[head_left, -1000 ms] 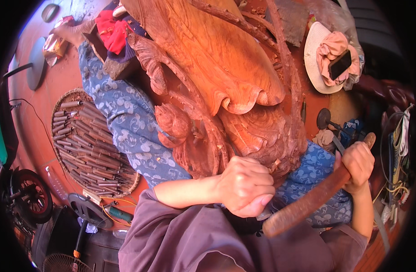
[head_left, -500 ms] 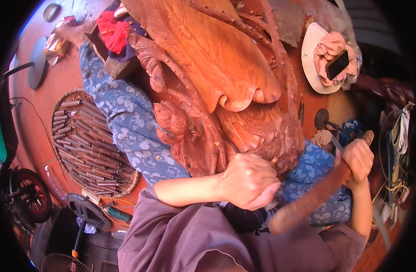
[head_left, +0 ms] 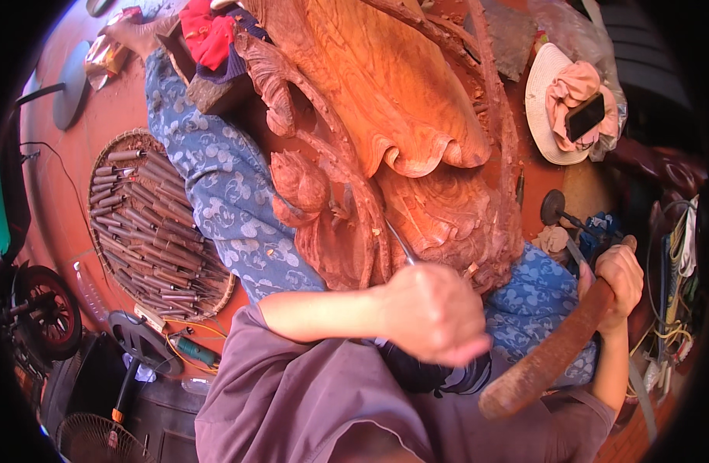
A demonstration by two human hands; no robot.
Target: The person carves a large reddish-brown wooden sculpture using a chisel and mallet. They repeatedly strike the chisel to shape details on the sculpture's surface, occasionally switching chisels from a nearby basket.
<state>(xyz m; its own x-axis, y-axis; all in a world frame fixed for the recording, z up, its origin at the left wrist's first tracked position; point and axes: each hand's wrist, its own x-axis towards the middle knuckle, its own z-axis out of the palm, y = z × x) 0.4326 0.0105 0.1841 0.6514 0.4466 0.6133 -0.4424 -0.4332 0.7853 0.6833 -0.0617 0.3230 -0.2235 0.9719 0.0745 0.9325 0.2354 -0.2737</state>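
Note:
A carved reddish-brown wood piece (head_left: 447, 220) leans between my legs, with a smooth orange scalloped-edged slab and branch-like stems. My left hand (head_left: 435, 312) is closed in a fist at its near end, slightly blurred. From that fist the thin metal shaft of a carving chisel (head_left: 402, 245) points up and left toward the carving between a stem and the wavy folds; its handle is hidden by the fingers. My right hand (head_left: 618, 282) is wrapped round a wooden club mallet (head_left: 547, 351), whose thick end hangs down toward my lap, apart from the chisel.
On the left, a round woven basket (head_left: 101, 239) holds many wooden-handled chisels. A white hat (head_left: 541, 100) with pink cloth and a black phone (head_left: 585, 117) lies at the upper right. A fan (head_left: 99, 440) and a green power tool (head_left: 196, 351) are at the lower left.
My left fist has shifted a little right and down, and the chisel shaft now shows clearly. The mallet's thick end has moved slightly right and down. The view has turned slightly.

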